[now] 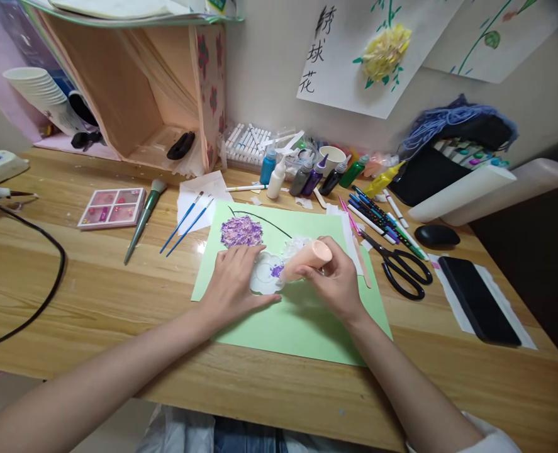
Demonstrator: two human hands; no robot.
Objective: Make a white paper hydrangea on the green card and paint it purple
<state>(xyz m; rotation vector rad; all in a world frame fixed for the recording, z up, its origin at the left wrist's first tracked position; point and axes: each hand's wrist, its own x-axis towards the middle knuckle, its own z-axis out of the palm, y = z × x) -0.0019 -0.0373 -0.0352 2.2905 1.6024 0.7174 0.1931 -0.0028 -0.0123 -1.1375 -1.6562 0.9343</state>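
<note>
A small white paint palette (260, 275) with purple paint in it lies on a light green sheet of paper (260, 333). My left hand (231, 277) holds the palette from the left, thumb along its near edge and fingers along its far edge. My right hand (338, 277) is closed around a peach-coloured cylinder (302, 261), tilted with its lower end at the purple paint. Whether that end touches the paint is hard to tell. A textured purple flower head (241, 231) sits at the sheet's upper left beside a dark curved line. A white textured patch (295, 246) shows behind the cylinder.
Paint bottles (312, 178) and a box of markers (248, 141) stand behind the sheet. Black scissors (401, 267), pens (377, 217) and a phone (479, 299) lie to the right. Brushes (144, 220) and a pink palette case (112, 207) are left; a black cable (61, 270) curves farther left.
</note>
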